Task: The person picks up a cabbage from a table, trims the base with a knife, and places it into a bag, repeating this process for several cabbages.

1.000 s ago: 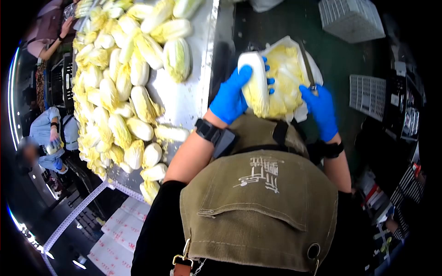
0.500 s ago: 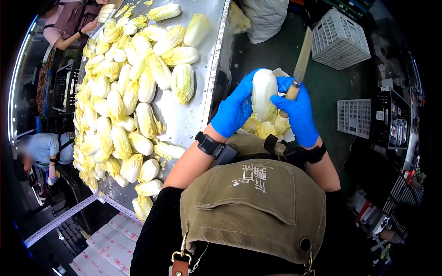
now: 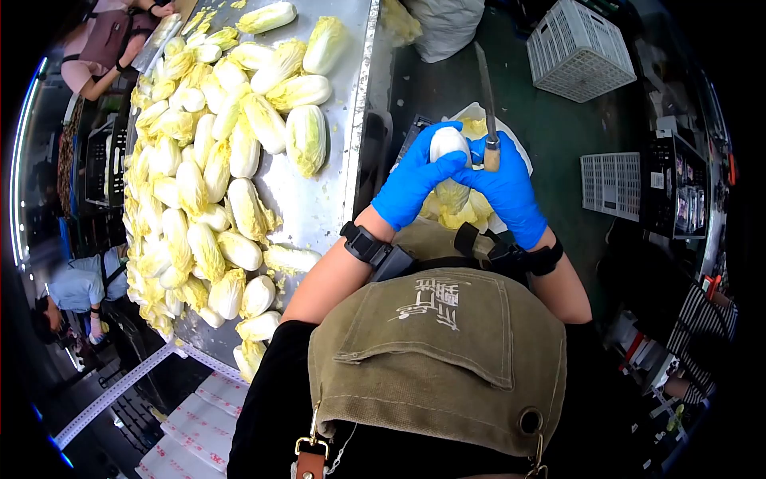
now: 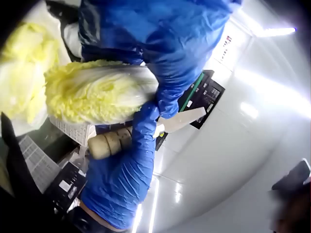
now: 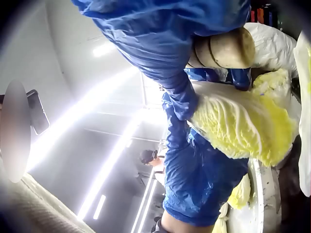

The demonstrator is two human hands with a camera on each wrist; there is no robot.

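Note:
In the head view, my blue-gloved left hand (image 3: 411, 180) grips a peeled napa cabbage (image 3: 451, 144) from its left side, thumb across its white base. My gloved right hand (image 3: 511, 195) holds a knife (image 3: 491, 156) by its wooden handle, the blade pointing up and away from me. Its thumb presses on the cabbage, and the two thumbs meet near the base. The left wrist view shows the yellow leafy end of the cabbage (image 4: 97, 94) beside the knife handle (image 4: 109, 145). Below the hands, loose yellow leaves (image 3: 471, 214) lie in a white-rimmed container (image 3: 520, 148).
A metal table (image 3: 339, 152) on the left bears a heap of napa cabbages (image 3: 191, 184). White plastic crates (image 3: 582, 56) stand on the green floor to the right, and a white sack (image 3: 447, 28) is ahead. Other people (image 3: 84, 283) work beyond the table.
My right hand has risen from the leaf container to the cabbage, bringing the knife blade upright. The cabbage has turned its white base up toward me, and both thumbs have come together on it.

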